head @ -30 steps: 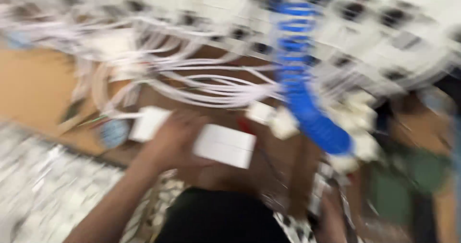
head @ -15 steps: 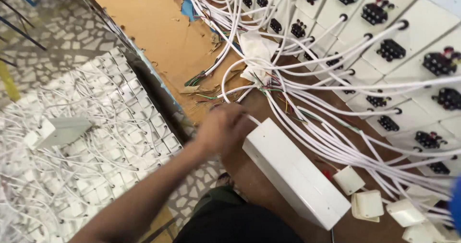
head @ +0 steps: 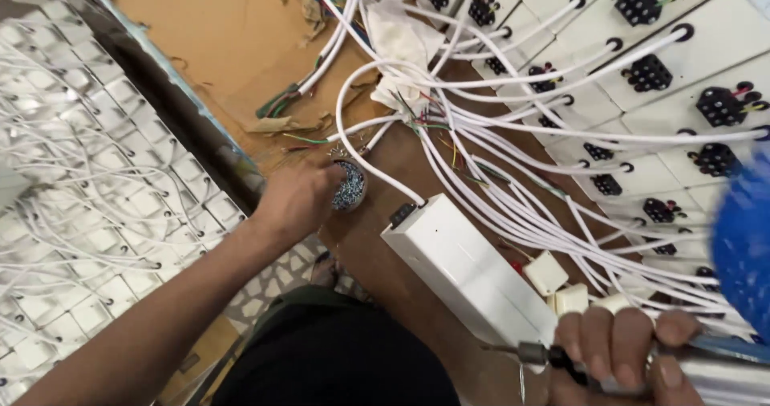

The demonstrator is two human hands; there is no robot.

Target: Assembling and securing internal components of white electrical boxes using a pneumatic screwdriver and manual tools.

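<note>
While left hand (head: 298, 200) dips into screw cup (head: 350, 186) — screwdriver (head: 545, 356) in right grip (head: 622, 354).

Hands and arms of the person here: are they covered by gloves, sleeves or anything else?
Both are bare. The left hand has no glove, ring or watch showing, and its forearm is uncovered to the frame edge. The right hand is gloveless too, nails short and unpainted; its arm is out of view.

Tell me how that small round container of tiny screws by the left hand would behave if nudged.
The small round container of tiny screws looks brim-full, so probably heavy for its size. It seems squat, so likelier to slide than tip on the brown wooden tabletop. The left hand touches its rim; a sharp nudge might scatter screws.
</note>
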